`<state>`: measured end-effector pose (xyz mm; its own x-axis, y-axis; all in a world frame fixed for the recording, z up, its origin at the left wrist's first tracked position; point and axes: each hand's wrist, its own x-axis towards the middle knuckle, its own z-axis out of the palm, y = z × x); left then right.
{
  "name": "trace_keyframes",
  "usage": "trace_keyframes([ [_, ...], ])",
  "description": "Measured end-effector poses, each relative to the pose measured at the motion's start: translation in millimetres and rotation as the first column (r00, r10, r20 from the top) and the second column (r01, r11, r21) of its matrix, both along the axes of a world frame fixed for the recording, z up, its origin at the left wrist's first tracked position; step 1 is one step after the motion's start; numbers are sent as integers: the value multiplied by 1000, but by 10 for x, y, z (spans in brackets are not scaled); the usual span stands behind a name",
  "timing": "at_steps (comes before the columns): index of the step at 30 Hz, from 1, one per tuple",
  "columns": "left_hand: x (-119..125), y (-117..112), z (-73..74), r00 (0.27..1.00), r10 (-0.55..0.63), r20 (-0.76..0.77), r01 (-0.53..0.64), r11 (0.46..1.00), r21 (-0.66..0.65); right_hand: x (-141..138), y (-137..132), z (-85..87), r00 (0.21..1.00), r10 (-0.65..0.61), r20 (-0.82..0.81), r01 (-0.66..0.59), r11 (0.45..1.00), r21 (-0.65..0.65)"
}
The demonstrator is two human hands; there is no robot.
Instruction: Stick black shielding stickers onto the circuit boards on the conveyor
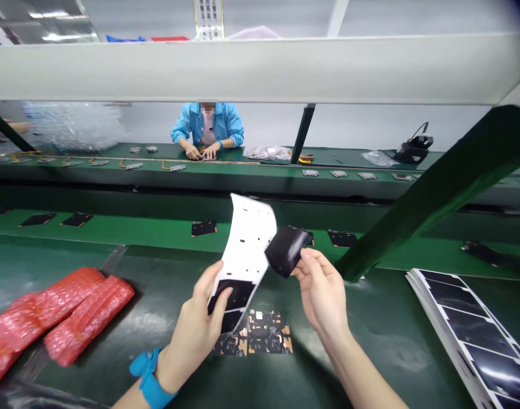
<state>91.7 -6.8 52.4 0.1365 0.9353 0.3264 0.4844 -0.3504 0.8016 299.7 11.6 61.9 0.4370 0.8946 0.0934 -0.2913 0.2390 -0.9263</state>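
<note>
L hand fingers grip curved white sheet; R hand pinches glossy blk film.

Both forearms are raised from the lower edge, bare and angled inward. The left hand is held upright, with thumb and fingers closed in a grip. The right hand is held slightly higher, with thumb and forefinger pinched together at the tips.

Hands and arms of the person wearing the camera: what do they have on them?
The left hand and right hand are bare: no gloves, no rings visible. A bright blue strap with a loose tab circles the left wrist. The right forearm shows no sleeve or band.
</note>
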Motion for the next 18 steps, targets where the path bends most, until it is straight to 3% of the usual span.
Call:
trace_keyframes([
  [1,24,30,-9,987,71,-142,-51,989,140,-7,10,0,999,-27,-35,28,1000,7],
  [3,91,87,-2,893,167,-418,-33,950,310,-61,-16,14,996,-43,-78,43,999,1],
  [5,164,131,23,776,197,-600,29,938,346,-146,-86,38,999,9,-35,-9,1000,-1],
  [7,207,161,43,710,169,-684,77,947,313,-215,-162,66,991,123,50,-124,992,9],
  [10,160,194,48,742,26,-670,127,976,179,-197,-212,113,951,198,235,-216,975,51],
  [13,4,229,60,823,-200,-532,278,958,70,-38,-148,185,865,37,501,-120,984,135],
  [15,-111,243,92,817,-342,-465,399,916,27,81,-76,266,727,41,686,-171,978,122],
  [18,-247,232,178,765,-433,-476,471,881,-45,187,2,426,483,196,854,-370,929,-3],
])
